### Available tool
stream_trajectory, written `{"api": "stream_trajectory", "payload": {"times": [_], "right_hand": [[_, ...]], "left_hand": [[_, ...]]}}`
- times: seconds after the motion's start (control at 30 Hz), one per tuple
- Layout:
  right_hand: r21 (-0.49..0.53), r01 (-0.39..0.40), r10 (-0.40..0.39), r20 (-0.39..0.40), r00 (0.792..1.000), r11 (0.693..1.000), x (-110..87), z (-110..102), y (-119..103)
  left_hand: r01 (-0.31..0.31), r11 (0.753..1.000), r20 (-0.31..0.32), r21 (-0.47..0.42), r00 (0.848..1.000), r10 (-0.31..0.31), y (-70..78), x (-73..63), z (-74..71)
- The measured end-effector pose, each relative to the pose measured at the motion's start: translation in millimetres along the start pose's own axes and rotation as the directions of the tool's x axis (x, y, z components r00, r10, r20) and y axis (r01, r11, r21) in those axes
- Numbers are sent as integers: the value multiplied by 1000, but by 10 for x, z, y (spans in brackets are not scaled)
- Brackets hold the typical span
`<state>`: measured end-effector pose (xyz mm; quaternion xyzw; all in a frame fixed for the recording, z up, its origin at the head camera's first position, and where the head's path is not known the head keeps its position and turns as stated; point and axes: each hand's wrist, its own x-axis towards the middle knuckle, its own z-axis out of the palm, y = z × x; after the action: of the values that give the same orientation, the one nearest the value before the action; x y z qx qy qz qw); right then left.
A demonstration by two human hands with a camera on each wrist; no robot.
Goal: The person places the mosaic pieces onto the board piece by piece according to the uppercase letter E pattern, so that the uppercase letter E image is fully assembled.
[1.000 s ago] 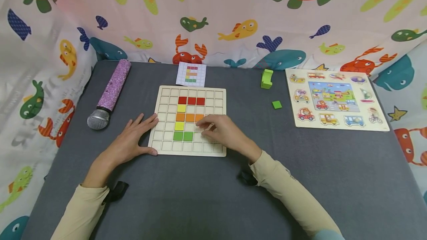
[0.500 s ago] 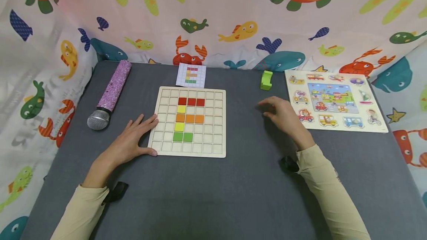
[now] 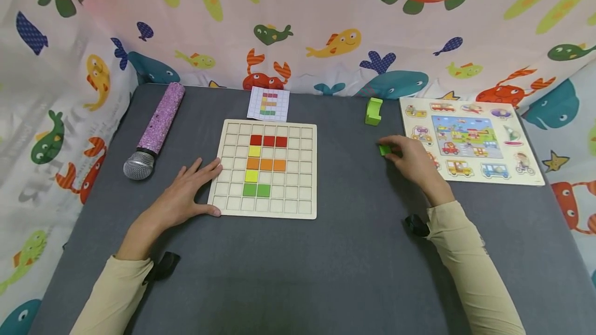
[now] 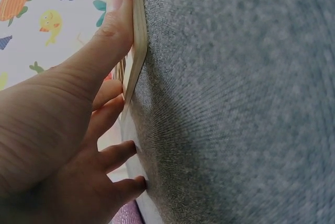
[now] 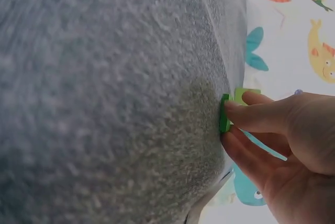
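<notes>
The left hand (image 3: 188, 190) rests along the left edge of a wooden grid board (image 3: 292, 180), fingers spread and thumb at the near corner. In the left wrist view, that thumb (image 4: 118, 20) lies on the board's rim. Red, yellow, orange and green square tiles fill some cells; two green tiles (image 3: 256, 190) sit in the lowest filled row. Right of the board, the right hand (image 3: 414, 164) pinches another green square tile (image 3: 384, 150) between thumb and fingertips. The right wrist view shows this tile (image 5: 224, 113) standing on edge, close over the grey cloth.
Behind the board lies a paper card (image 3: 268, 104) printed with a coloured tile pattern. A glittery purple microphone (image 3: 160, 120) is at the left. At the back right are a light green curved block (image 3: 373, 111) and a wooden picture puzzle (image 3: 477, 170), partly overlapped by the right hand.
The right hand has gone from the grid board to the right and taken hold of the loose green tile, tilting it up. The left hand has stayed on the board's edge.
</notes>
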<state>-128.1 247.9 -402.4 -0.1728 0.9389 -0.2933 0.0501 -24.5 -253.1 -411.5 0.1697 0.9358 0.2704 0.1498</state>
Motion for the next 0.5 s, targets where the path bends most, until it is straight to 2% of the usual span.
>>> {"api": "stream_trajectory", "payload": {"times": [0.2,0.4,0.5], "right_hand": [[16,31,-31,24,999,999,3,34,-32],[138,60,-81,147,986,989,5,143,-173],[192,69,-105,183,977,979,9,212,-302]], "left_hand": [[-5,1000,-1,-9,1000,5,-5,13,-3],[1,1000,5,-10,1000,-1,-21,14,2],[-5,1000,3,-14,1000,5,-25,11,5]]}}
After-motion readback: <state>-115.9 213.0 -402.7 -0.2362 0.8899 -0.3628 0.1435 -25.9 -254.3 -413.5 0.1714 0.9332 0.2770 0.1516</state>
